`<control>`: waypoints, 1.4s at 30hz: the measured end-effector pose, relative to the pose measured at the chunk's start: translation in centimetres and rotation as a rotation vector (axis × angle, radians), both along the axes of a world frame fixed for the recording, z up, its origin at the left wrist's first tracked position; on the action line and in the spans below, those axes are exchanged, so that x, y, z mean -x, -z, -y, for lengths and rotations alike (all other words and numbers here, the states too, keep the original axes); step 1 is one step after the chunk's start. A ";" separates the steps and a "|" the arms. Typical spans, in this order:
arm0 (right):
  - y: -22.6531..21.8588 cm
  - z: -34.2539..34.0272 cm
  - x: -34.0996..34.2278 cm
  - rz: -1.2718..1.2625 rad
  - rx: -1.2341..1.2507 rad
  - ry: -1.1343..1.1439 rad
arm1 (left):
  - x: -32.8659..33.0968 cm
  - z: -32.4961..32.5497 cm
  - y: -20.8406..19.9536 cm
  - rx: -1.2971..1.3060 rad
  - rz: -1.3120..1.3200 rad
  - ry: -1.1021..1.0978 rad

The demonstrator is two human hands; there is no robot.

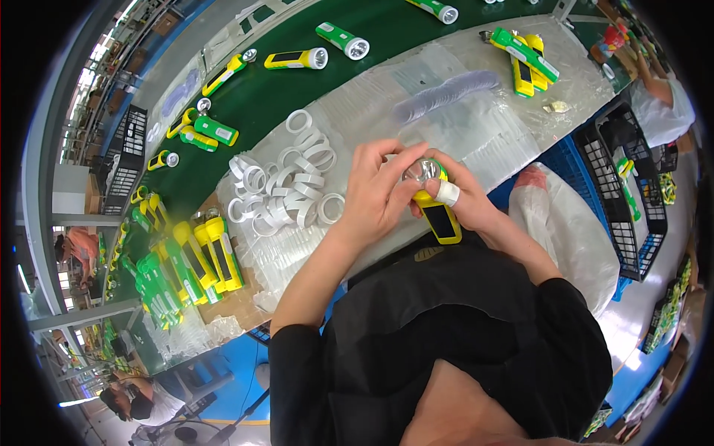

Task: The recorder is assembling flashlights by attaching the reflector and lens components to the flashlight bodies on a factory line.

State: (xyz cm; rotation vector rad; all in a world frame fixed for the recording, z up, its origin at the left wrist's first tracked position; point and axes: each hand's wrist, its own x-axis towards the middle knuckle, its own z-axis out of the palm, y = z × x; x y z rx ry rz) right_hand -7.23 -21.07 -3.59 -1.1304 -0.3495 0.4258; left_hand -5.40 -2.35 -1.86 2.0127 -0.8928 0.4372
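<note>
Near the table's front edge, a yellow and green flashlight (442, 223) with a dark panel is held between my two hands. Its silver reflector end points up and away from me. My left hand (381, 189) closes around the reflector end, fingers bent over it. My right hand (467, 197) wraps the flashlight's body from the right; a white wrap covers one of its digits. The front rim of the flashlight is partly hidden by my fingers. Left of my hands lies a loose pile of white plastic rings (307, 178). Beyond them a row of overlapping clear discs (446, 97) rests on the plastic-covered table.
Several flashlights (343, 41) lie on the green belt (245, 97) along the far side. More yellow and green flashlights (220, 253) are stacked at the left. A small flashlight pile (526, 63) sits far right. A black crate (625, 193) stands to the right, beside a white plastic-covered bundle (569, 230).
</note>
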 end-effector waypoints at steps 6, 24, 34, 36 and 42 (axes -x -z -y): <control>-0.7 -1.7 0.2 0.002 0.069 -0.089 | 1.3 -1.4 1.0 0.045 0.106 0.020; -1.7 -6.4 -6.3 0.241 0.002 0.014 | -8.5 -8.5 -1.0 0.086 0.129 -0.355; -0.7 -8.3 -8.4 0.309 0.093 0.146 | -13.4 -14.7 2.9 -0.519 -0.437 -0.635; -0.6 -8.7 -8.9 0.344 0.059 0.143 | -11.6 -13.4 1.3 0.181 -0.414 -0.423; 0.2 -9.6 -9.8 0.501 0.025 0.119 | -4.3 -8.6 -3.6 0.079 0.087 -0.155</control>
